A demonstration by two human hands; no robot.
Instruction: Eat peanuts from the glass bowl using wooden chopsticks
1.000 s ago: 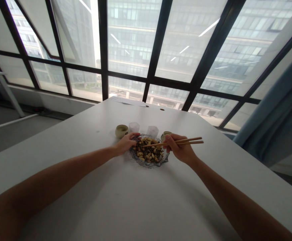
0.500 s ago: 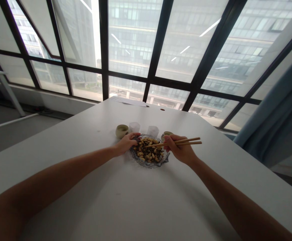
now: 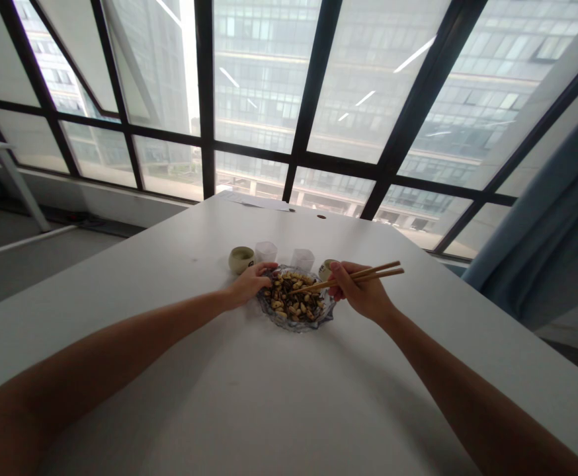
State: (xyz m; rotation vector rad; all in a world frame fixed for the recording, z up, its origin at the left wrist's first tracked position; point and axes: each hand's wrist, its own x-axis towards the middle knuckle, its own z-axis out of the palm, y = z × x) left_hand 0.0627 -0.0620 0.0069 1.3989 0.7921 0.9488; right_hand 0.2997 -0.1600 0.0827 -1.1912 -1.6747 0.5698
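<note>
A clear scalloped glass bowl (image 3: 296, 326) stands on the white table, filled with pale nuts mixed with dark seeds (image 3: 299, 305). At its left rim, my left hand (image 3: 249, 284) grips the edge, thumb over the inside. My right hand (image 3: 361, 294) is closed around a pair of wooden chopsticks (image 3: 388, 273) at the bowl's right side. Their tips reach into the mix near the middle of the bowl. Whether a piece is pinched between the tips is too small to tell.
Behind the bowl stand a green cup (image 3: 239, 262) at left, two translucent cups (image 3: 266, 252), and another small green cup (image 3: 324, 270) partly hidden by my right hand. Paper (image 3: 256, 200) lies at the table's far edge, before large windows. A blue curtain (image 3: 541, 218) hangs at right.
My right hand has shifted slightly to the right, and the chopsticks tilt more steeply, their rear ends higher and wider apart. The left hand and bowl have stayed put.
</note>
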